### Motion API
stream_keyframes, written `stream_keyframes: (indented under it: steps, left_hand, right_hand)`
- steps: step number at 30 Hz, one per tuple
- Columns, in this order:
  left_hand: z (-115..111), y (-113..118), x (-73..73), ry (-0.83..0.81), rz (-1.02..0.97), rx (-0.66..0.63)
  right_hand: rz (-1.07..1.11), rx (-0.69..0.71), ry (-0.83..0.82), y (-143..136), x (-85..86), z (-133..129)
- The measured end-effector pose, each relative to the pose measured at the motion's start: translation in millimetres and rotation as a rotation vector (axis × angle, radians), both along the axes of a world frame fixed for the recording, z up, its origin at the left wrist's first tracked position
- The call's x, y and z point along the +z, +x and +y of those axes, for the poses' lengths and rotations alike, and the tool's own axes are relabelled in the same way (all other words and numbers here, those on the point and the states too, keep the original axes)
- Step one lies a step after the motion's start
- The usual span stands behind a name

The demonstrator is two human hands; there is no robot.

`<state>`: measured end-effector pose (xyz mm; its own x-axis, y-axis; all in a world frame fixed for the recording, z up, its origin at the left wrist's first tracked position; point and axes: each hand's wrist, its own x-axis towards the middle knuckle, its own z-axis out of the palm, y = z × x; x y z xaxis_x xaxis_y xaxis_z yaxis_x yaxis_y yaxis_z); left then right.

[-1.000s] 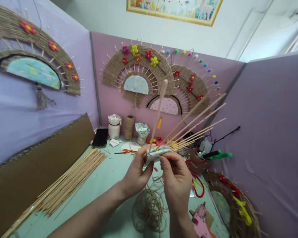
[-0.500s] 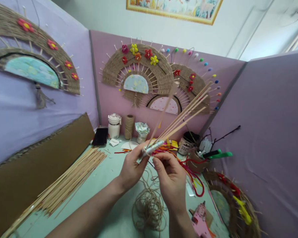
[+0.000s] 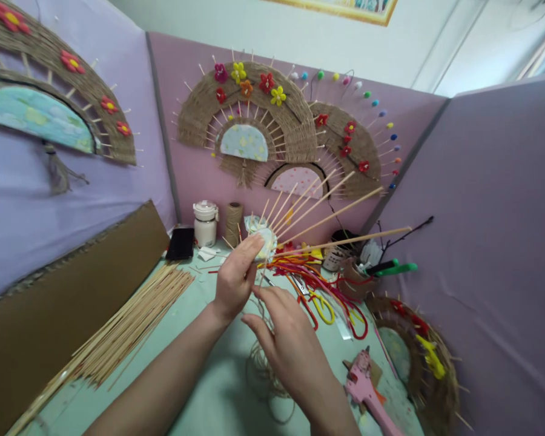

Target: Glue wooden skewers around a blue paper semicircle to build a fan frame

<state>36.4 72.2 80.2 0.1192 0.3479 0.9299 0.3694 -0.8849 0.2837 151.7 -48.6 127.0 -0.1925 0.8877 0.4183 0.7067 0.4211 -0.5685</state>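
My left hand [image 3: 237,277] grips a small fabric-covered half-round piece [image 3: 266,244], from which several thin wooden sticks [image 3: 320,213] fan out up and to the right. Just below it, my right hand [image 3: 277,321] has its thumb and index finger apart, beside a strand of twine that hangs from the piece. Whether its fingers hold the twine is unclear. A loose heap of twine [image 3: 260,363] lies on the table, partly hidden behind my right hand.
Bamboo sticks [image 3: 136,321] and a cardboard strip [image 3: 82,303] lie left. Behind are a phone [image 3: 180,243], white jar [image 3: 205,224] and twine spool [image 3: 233,224]. Pipe cleaners [image 3: 318,281], yellow-handled scissors [image 3: 321,306], a pink glue gun [image 3: 366,384] and a woven fan [image 3: 436,375] lie right.
The fan-shaped piece has turned so its flat fabric face shows and its sticks spread apart. My right hand has moved down and left, its thumb and index finger opening. The view has shifted.
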Motion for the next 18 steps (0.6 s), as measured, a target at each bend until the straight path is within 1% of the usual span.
stream_keyframes:
  steps: [2,5,8,10,11,13,15,16,18]
  left_hand:
    - [2,0,-0.3,0.028,-0.019,0.031]
    - [3,0,-2.1,0.052,-0.057,0.052]
    - [6,2,-5.7,0.065,-0.092,0.036]
    - [8,3,-7.4,0.068,-0.116,0.046]
    - [8,4,-7.6,0.065,-0.114,0.049]
    - [8,5,-6.6,0.063,-0.131,0.059]
    - [7,6,-4.2,0.084,-0.124,0.065]
    - [5,7,-2.8,0.105,-0.116,0.061]
    - [2,9,-0.8,0.14,-0.101,0.047]
  right_hand:
    - [-0.071,-0.06,-0.001,-1,-1.7,-13]
    - [-0.136,-0.125,0.013,1,-7.4,-40]
    - [-0.161,-0.151,-0.021,14,-23.0,-68]
    - [-0.166,-0.204,-0.086,35,-41.4,-83]
    - [-0.176,-0.26,-0.123,49,-52.4,-91]
    - [-0.226,-0.419,-0.158,82,-75.0,-103]
    - [-0.295,-0.577,-0.259,115,-94.7,-113]
    - [-0.343,-0.649,-0.324,130,-102.4,-117]
    - [-0.424,-0.735,-0.452,150,-112.9,-122]
